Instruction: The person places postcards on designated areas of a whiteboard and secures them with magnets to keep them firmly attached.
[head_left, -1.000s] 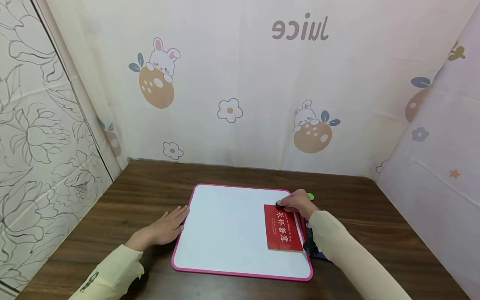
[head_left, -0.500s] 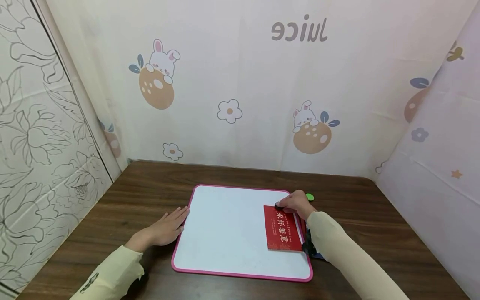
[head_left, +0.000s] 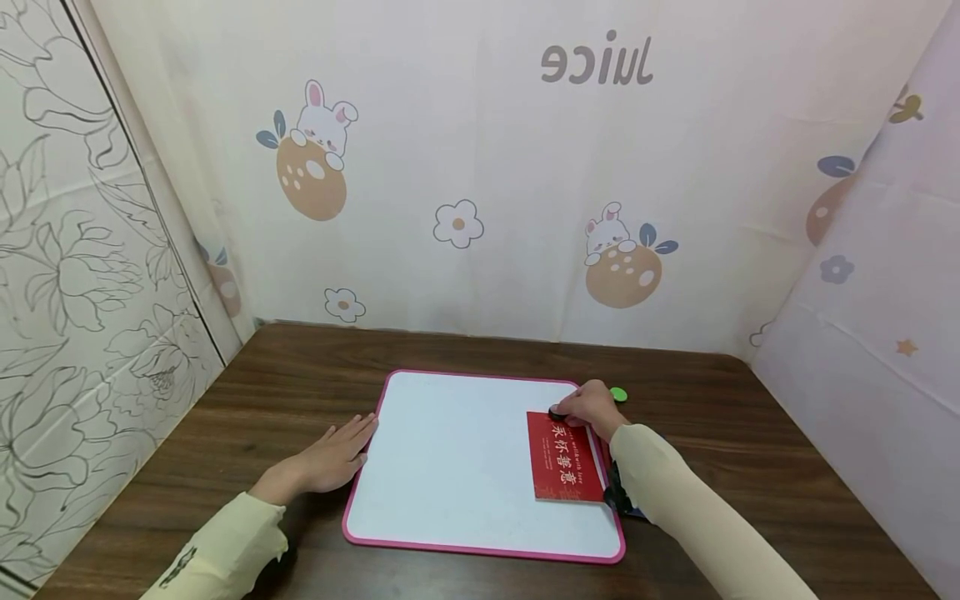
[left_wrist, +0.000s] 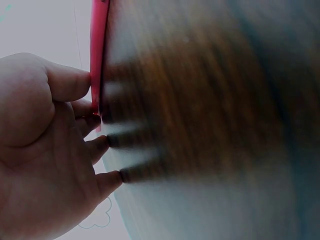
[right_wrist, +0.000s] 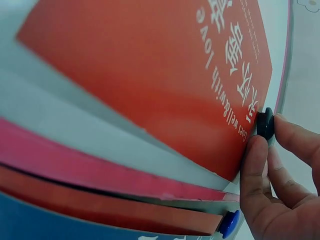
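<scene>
A white board with a pink frame [head_left: 450,458] lies flat on the wooden table. A red card with white characters [head_left: 564,457] [right_wrist: 150,85] lies on its right side. My right hand [head_left: 588,407] [right_wrist: 280,175] pinches a small black round magnet [head_left: 557,411] [right_wrist: 265,123] at the card's far corner. My left hand [head_left: 330,457] [left_wrist: 45,150] rests flat on the table, fingertips touching the board's left frame edge [left_wrist: 97,55].
A green round magnet [head_left: 618,394] lies on the table just beyond the right hand. A blue magnet [right_wrist: 230,222] and a blue card edge [head_left: 637,510] sit by the board's right side under my forearm. Patterned cloth walls close in the table [head_left: 300,375].
</scene>
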